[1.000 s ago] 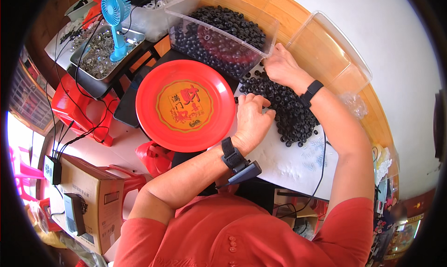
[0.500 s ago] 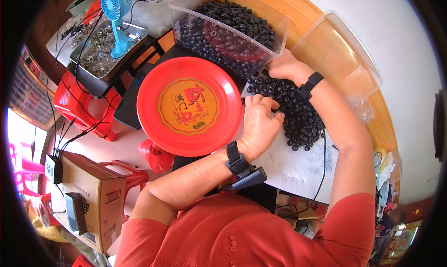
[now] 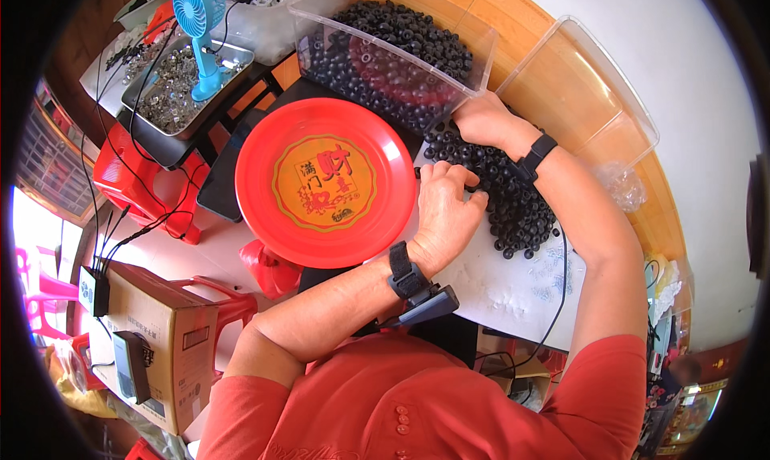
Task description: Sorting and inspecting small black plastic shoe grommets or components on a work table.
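Observation:
A heap of small black ring-shaped pieces (image 3: 513, 206) spreads over the white tabletop (image 3: 513, 291). At the heap's left edge is my left hand (image 3: 446, 207), its fingers curled in toward the pieces; whatever they hold is hidden. My right hand (image 3: 488, 121) reaches to the far side of the heap, beside the corner of a clear plastic bin (image 3: 480, 55). Its fingertips are tucked out of sight, so their grip does not show. Many more black pieces fill the bin. Left of my left hand lies a bare red round plate (image 3: 261, 179) with a yellow printed centre.
A clear lid (image 3: 577, 99) lies at the far right. Back left, a blue fan (image 3: 207, 51) stands in a metal tray (image 3: 172, 127) of small clear pieces. A black cable (image 3: 553, 299) crosses the tabletop near my right arm. A cardboard box (image 3: 152, 348) stands at lower left.
My right hand has shifted slightly left, closer to the bin's corner. The near right edge of the heap has moved a little. My left hand stays almost in place.

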`<state>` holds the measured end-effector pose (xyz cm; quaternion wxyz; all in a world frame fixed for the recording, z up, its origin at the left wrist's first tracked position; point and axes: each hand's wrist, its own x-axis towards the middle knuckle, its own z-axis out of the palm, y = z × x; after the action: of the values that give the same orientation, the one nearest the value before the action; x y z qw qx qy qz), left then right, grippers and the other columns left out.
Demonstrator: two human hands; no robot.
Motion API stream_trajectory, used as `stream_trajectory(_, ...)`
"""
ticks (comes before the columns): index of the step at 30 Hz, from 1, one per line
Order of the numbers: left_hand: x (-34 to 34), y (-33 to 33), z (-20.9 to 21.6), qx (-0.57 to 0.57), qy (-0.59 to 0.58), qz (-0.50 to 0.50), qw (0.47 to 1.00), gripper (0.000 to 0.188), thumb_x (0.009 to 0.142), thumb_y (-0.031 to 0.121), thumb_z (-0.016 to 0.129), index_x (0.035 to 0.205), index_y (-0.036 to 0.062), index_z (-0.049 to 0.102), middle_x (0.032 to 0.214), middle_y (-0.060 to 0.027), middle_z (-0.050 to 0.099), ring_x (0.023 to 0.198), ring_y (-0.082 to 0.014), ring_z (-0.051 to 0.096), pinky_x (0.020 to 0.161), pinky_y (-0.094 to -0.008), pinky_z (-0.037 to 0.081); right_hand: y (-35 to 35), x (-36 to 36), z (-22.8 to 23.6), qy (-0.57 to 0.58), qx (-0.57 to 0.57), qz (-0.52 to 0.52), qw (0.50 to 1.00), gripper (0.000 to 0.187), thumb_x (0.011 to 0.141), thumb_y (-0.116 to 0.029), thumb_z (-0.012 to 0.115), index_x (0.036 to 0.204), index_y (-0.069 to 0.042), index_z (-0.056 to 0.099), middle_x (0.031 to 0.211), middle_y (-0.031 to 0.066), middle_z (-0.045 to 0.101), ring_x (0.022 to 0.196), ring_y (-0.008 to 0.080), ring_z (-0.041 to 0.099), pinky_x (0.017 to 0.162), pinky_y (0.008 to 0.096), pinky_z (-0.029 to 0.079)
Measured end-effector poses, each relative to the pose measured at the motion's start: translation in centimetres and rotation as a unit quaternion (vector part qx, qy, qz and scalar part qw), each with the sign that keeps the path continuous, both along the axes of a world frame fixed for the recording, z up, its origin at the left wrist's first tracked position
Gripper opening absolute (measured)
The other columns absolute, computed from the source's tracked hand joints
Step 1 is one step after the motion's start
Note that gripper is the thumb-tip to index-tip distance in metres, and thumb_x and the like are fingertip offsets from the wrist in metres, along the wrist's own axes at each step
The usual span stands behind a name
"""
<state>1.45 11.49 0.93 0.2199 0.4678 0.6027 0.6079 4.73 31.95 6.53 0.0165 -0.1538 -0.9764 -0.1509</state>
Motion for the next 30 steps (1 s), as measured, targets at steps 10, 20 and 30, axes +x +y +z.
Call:
stream_trajectory(10,0.2,0.2,0.0,0.005,0.004,0.003,1.0,0.022,0.076,0.013,0.072,0.093,-0.0007,0.07,0.096,-0.0147,0.061,0.101,-0.0318,0.05,0.09,-0.0401,0.043,0.6,1.6,-1.7,-0.027,0.033,0.035,0.998,0.028,0.076,-0.005,0.057,0.1,-0.009,0.069,0.1,0.0157,0.069,0.091,0.0323,0.066,0.079,0.0443,0.046)
stream_trajectory(20,-0.2,0.0,0.0,0.047,0.024,0.025,0.998,0.019,0.077,0.011,0.071,0.092,-0.0007,0.069,0.095,-0.015,0.062,0.098,-0.0323,0.051,0.086,-0.0412,0.045,-2.2,1.9,-0.4,-0.042,-0.109,-0.081,0.99,0.026,0.082,-0.008,0.056,0.106,-0.009,0.068,0.103,0.0179,0.069,0.095,0.0385,0.066,0.08,0.0473,0.053)
stream_trajectory(30,-0.1,-2.7,2.5,0.031,-0.013,-0.053,0.998,0.02,0.077,0.012,0.073,0.093,-0.0002,0.071,0.098,-0.0137,0.066,0.098,-0.0276,0.058,0.086,-0.0375,0.047,-3.4,1.2,-2.3,0.148,-0.161,-0.14,0.966,0.028,0.089,-0.034,0.057,0.1,-0.015,0.075,0.099,0.0158,0.071,0.092,0.0381,0.066,0.079,0.0481,0.053)
